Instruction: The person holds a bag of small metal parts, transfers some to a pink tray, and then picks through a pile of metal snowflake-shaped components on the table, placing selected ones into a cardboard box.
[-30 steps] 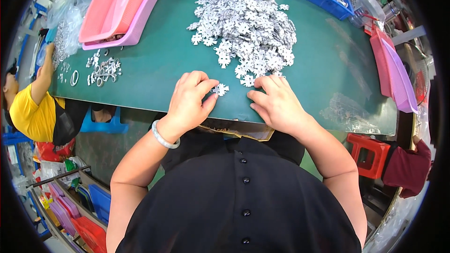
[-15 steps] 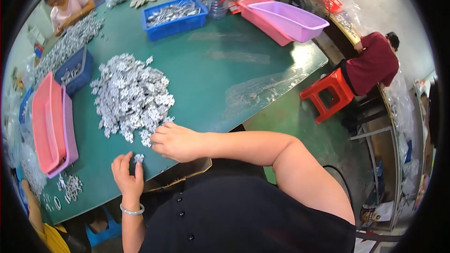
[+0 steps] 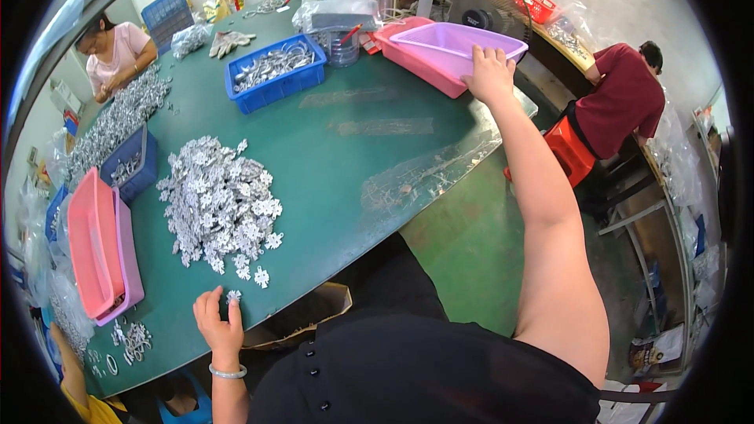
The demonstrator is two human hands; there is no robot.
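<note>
My left hand [image 3: 219,323] rests at the near edge of the table, its fingers apart. One small silver flower-shaped metal piece [image 3: 233,296] lies at the tip of its thumb. Beyond it is a large heap of the same silver pieces [image 3: 220,202], with a single loose piece [image 3: 261,276] at its near side. At the far right my right hand [image 3: 492,74] reaches over the near wall of a purple plastic tray [image 3: 514,49], fingers stretched and spread. That tray sits tilted in a pink tray [image 3: 424,68]. What lies inside the purple tray is hidden.
A blue bin [image 3: 276,94] of metal parts stands at the back. To the left are a darker blue bin [image 3: 133,177], pink [image 3: 93,235] and purple [image 3: 132,263] trays and another metal heap [image 3: 118,122]. Two people work farther off; another person's arm [image 3: 72,369] enters lower left.
My right hand has left the heap's near edge and moved far right to the purple tray. My left hand keeps its place beside the small piece. The whole view has shifted.
</note>
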